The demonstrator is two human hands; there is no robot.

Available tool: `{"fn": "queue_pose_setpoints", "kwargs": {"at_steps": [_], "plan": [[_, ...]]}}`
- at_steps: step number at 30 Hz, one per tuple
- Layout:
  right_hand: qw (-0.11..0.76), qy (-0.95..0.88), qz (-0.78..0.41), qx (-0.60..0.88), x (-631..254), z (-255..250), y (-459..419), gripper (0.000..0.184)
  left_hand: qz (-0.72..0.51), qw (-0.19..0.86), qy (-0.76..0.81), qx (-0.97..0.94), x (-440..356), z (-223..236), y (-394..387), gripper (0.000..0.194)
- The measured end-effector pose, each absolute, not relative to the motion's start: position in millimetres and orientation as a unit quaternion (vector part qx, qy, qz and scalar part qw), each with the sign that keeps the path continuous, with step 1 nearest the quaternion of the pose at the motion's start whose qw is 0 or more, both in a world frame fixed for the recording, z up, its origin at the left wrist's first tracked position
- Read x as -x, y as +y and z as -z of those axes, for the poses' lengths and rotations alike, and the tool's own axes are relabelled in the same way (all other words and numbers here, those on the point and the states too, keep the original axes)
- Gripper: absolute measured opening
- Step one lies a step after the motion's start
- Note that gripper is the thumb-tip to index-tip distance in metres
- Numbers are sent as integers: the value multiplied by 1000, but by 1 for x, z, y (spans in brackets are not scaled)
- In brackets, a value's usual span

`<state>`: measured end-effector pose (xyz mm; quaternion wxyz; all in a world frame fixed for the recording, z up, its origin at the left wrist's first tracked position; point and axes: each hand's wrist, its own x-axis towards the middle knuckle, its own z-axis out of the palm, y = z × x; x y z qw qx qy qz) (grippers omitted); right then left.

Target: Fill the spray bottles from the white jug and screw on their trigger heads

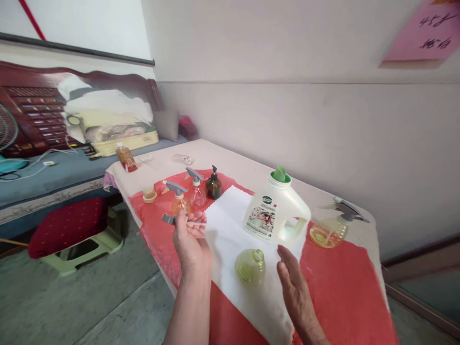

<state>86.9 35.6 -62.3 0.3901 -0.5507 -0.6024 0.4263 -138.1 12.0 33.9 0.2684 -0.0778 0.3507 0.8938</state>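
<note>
My left hand (190,239) is closed around a grey spray trigger head (168,219) with a clear dip tube (201,224) sticking out to the right. An open yellow-green bottle (250,265) without a top stands on the white cloth (230,230) between my hands. My right hand (293,282) lies open and flat beside it, fingers stretched toward a white jug with a green cap (275,208). The hand touches neither the bottle nor the jug.
On the red cloth (341,287) stand two spray bottles (179,196), a dark pump bottle (213,184) and a small cap (149,195). A yellow spray bottle (334,225) sits at the right, an amber bottle (125,158) at the far corner. A red stool (68,225) stands on the floor.
</note>
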Motion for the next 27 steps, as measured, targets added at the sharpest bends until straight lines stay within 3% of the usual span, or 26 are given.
{"fn": "queue_pose_setpoints", "kwargs": {"at_steps": [7, 13, 19, 25, 27], "plan": [[471, -575, -392, 542, -58, 31, 100, 71, -890, 281, 348, 90, 140, -35, 14, 30], [521, -542, -385, 536, -45, 28, 151, 83, -888, 296, 342, 90, 142, -37, 13, 30], [515, -552, -396, 522, -65, 10, 134, 80, -888, 294, 342, 85, 144, -36, 14, 32], [495, -589, -312, 558, -113, -28, 80, 117, -883, 303, 352, 72, 140, -31, 16, 33], [461, -627, -243, 579, -133, -38, 69, 122, -883, 304, 351, 69, 138, -31, 17, 32]]}}
